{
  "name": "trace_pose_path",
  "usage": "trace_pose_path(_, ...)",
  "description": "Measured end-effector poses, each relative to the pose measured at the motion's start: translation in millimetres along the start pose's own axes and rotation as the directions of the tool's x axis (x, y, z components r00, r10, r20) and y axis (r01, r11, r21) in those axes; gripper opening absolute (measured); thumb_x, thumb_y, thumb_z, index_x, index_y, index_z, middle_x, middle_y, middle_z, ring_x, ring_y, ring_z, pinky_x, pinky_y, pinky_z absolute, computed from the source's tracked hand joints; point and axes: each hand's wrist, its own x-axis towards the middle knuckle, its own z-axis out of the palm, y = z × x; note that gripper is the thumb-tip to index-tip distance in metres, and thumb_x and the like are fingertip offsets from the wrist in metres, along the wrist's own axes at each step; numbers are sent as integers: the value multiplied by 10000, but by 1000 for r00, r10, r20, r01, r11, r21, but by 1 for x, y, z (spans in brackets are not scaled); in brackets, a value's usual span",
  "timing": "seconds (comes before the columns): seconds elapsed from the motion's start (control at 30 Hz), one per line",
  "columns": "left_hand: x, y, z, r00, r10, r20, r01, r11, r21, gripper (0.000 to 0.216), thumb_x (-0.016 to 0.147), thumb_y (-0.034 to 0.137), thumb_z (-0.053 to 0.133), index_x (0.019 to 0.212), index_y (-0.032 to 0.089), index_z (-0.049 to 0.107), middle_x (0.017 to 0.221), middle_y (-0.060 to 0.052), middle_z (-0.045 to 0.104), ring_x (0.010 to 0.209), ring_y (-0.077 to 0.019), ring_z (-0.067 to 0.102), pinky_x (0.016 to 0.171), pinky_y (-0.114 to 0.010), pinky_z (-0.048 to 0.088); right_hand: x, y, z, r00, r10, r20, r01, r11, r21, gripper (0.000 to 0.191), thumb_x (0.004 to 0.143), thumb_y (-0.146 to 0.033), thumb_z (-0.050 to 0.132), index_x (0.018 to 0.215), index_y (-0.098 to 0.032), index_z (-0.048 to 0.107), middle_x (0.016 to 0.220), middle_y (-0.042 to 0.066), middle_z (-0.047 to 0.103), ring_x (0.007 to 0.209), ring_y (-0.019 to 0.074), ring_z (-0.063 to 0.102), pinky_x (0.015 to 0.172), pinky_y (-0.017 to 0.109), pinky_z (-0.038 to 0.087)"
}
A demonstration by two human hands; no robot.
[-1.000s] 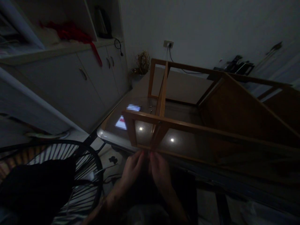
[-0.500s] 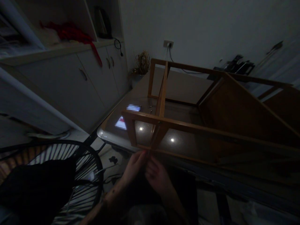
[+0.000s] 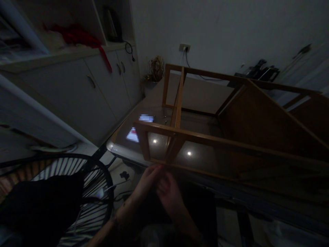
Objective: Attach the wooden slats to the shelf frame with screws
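Note:
My left hand [image 3: 149,177] is at the near lower rail of a brown wooden frame [image 3: 203,136], its thumb and fingers pinched together by the joint with the upright. Close beside it, my right hand [image 3: 170,192] is closed with curled fingers just below the rail. What the fingers hold is hidden in the dim light. The wooden frame stands on a brown, glossy table [image 3: 140,109], with a crossbar [image 3: 179,97] joining its near and far sides. Small screw-like metal pieces [image 3: 165,117] lie on the tabletop behind the near rail.
A white blurred patch [image 3: 146,118] shows on the tabletop. At lower left stands a black corded chair [image 3: 109,185] with dark cloth on it. White cabinets [image 3: 77,89] line the left side. A dried plant [image 3: 156,67] stands beyond the table, near a wall socket [image 3: 184,47].
My right hand has shifted slightly left and down, closer to my left hand, which stays at the rail. The wooden frame has not moved.

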Motion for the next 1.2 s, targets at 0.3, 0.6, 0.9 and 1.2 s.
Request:
trace_pose_path(0.3,0,7,-1,990,141,-24,-139,989,48,403,788,536,601,789,136,650,623,-23,683,544,-145,628,521,-224,499,-8,11,-12,976,-198,-89,160,933,-322,312,762,-513,608,665,-220,557,529,-65,376,490,84,305,503,219,293)
trace_pose_path(0.6,-10,15,9,956,264,-127,-246,958,146,364,823,477,595,958,155,698,909,-39,741,857,-183,672,746,-242,527,-43,-26,-49,808,-587,39,370,455,-810,488,794,-611,553,512,-215,506,512,-21,430,489,115,362,498,270,302)
trace_pose_path(0.9,-5,16,11,934,276,-225,-233,951,203,410,794,521,603,867,133,712,830,-57,739,773,-188,671,664,-241,511,-48,-57,-52,648,-732,212,417,107,-903,471,887,-532,459,540,-219,519,513,-24,447,473,120,390,512,273,336)
trace_pose_path(1.2,10,16,4,911,332,-245,-285,935,209,373,782,498,623,859,150,730,802,-38,748,738,-172,676,641,-217,505,-51,-94,-79,89,-907,413,478,-324,-816,357,917,-408,409,711,-200,614,768,41,593,829,203,546,769,354,411)
